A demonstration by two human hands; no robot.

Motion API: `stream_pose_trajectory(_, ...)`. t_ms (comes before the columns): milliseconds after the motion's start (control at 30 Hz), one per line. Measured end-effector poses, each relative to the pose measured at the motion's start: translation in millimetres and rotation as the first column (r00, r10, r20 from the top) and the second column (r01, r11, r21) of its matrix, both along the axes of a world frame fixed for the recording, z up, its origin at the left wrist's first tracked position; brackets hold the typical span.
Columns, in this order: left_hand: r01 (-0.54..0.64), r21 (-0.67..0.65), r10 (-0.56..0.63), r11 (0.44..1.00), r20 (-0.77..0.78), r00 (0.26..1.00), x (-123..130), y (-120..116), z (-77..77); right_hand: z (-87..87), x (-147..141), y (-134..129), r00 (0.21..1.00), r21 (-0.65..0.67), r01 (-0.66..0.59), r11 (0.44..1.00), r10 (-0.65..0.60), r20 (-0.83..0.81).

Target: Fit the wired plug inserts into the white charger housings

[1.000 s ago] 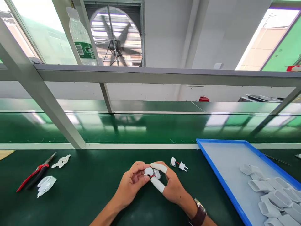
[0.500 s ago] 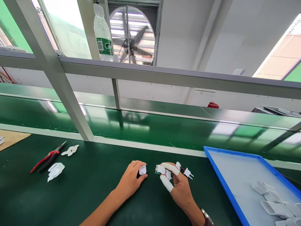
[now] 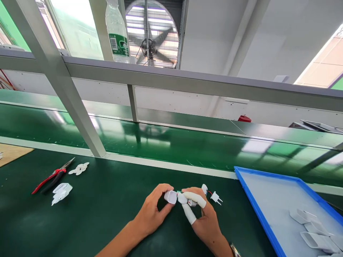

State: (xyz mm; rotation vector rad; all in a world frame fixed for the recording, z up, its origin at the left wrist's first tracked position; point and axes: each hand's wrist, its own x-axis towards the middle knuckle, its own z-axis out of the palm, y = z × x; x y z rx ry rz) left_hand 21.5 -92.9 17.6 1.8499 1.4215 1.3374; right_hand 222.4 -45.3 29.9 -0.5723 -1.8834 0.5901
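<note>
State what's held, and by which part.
The left hand holds a white casing by opposite sides; the right hand holds a small white assembly, its exact contact point hidden.

On table (image 3: 107, 207): pliers (image 3: 57, 172) left, tray (image 3: 273, 194) right, plug (image 3: 215, 197) between; casings (image 3: 317, 240) in tray, possibly overlapping.

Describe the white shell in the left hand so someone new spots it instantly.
Find the dark green tabletop, then the blue-rimmed tray on the right. Further left, the left hand pinches a small white shell in its bare fingers. Unlike the similar-looking loose shells in the tray, this one is held, and by the hand without white finger covers.
</note>
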Motion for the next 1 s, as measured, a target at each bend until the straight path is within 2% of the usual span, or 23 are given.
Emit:
stream_pose_trajectory(133,-0.020,0.055,0.020,0.998,0.007,1.000,0.4,0.3,2.5,0.8,-1.0,-1.3,1.000,0.046,0.005,0.999,-0.004,-0.021)
stream_pose_trajectory(267,-0.012,0.243,0.048,0.970,-0.141,0.989,-1.1,-0.4,-0.2,1.2,-2.7,-4.2,1.000,0.026,-0.005,1.000,0.005,-0.028)
stream_pose_trajectory(333,-0.009,0.291,0.067,0.957,-0.188,0.980,-1.7,-1.1,-1.8,0.7,-3.1,-4.9,1.000,0.037,-0.006,0.999,0.006,-0.019)
stream_pose_trajectory(533,-0.026,0.322,0.108,0.947,-0.240,0.965,-2.8,-0.1,-7.6,-2.3,-2.0,-5.0,1.000,0.152,-0.006,0.988,0.009,-0.018)
stream_pose_trajectory(767,-0.013,0.412,0.126,0.911,-0.247,0.961,0.0,-0.5,-6.6,-4.7,-1.1,-7.4,0.992,0.352,0.056,0.934,-0.093,0.087)
stream_pose_trajectory(1000,0.000,0.426,0.119,0.905,-0.251,0.961,1.6,-3.4,-5.9,-4.6,-0.3,-11.2,0.970,0.412,0.085,0.907,-0.169,0.173)
